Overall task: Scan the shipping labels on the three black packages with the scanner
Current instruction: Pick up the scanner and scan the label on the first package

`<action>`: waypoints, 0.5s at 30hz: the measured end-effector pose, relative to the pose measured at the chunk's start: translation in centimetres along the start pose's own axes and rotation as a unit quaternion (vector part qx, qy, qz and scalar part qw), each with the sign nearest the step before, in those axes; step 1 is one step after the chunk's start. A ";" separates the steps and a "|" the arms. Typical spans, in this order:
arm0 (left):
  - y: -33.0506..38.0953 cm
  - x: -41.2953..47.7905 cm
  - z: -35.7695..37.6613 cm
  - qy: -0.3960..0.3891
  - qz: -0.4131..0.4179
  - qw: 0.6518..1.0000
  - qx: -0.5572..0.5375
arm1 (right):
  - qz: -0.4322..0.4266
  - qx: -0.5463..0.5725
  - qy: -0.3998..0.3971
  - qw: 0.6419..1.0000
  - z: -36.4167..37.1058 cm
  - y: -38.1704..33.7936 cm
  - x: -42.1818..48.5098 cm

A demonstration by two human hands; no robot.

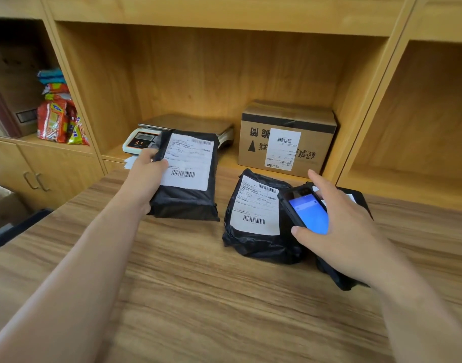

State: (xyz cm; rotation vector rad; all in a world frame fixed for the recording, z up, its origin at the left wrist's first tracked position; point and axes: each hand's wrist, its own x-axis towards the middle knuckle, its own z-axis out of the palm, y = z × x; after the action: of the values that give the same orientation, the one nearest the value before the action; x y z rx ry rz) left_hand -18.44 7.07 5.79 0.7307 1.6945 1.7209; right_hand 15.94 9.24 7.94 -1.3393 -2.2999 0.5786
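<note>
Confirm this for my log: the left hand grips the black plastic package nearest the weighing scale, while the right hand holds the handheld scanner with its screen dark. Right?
Not quite. The head view shows the black handheld scanner in the right hand with its screen lit blue, not dark. The rest stands: the left hand grips the black plastic package nearest the grey weighing scale.

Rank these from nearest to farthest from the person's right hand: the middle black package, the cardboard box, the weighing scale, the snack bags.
From the right hand, holding the scanner:
1. Middle black package, just left of it on the table.
2. Cardboard box, behind on the shelf.
3. Weighing scale, back left, partly hidden.
4. Snack bags, far left cubby.
</note>
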 end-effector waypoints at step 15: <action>2.4 -3.3 2.4 -0.018 0.083 0.996 -0.020 | -0.053 0.006 -0.006 0.999 0.4 -1.1 -0.8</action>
State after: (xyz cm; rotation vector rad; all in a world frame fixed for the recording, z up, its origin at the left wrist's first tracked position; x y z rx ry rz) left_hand -14.53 6.21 8.34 0.9004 1.6093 1.8359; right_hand 15.28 8.01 8.16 -1.2021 -2.3578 0.5655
